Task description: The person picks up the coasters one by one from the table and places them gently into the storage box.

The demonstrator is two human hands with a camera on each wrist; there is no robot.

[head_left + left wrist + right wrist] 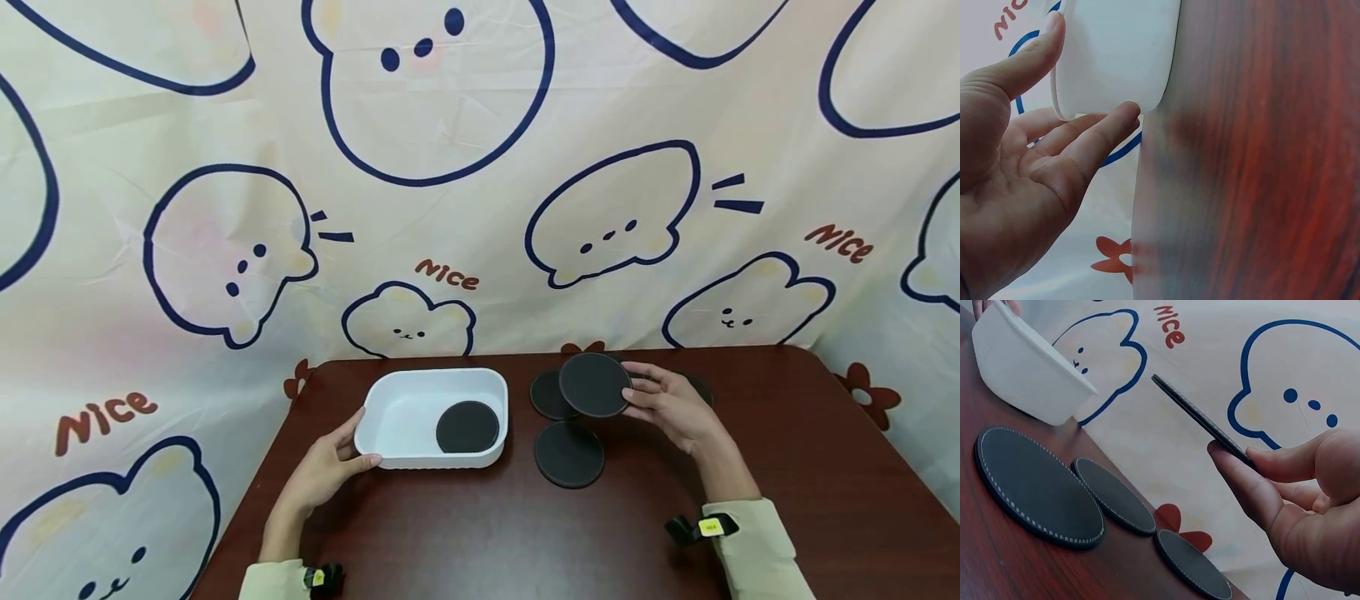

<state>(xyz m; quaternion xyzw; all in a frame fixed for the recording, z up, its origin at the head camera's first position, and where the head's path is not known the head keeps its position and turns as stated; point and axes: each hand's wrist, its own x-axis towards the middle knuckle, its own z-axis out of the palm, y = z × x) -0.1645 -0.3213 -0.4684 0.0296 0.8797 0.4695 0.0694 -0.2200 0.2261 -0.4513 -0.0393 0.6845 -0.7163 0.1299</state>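
Observation:
My left hand (327, 468) grips the left end of a white plastic tray (397, 417), the thumb at its front corner and the fingers along its end wall. One round black coaster (467, 427) lies inside, toward the right end. Above the table, my right hand (678, 412) pinches another black coaster (592, 385) by its right edge. Seen edge-on in the right wrist view, that held coaster (1200, 419) sits between thumb and fingers. Below it on the table are a stitched-edge coaster (569, 455) nearer me and a second coaster (551, 397), partly covered by the held one.
Another coaster (699, 387) shows partly behind my right hand. The right wrist view has a further coaster (1192, 565) near the table's back edge. A printed cloth (495, 233) hangs right behind the dark wooden table (480, 533).

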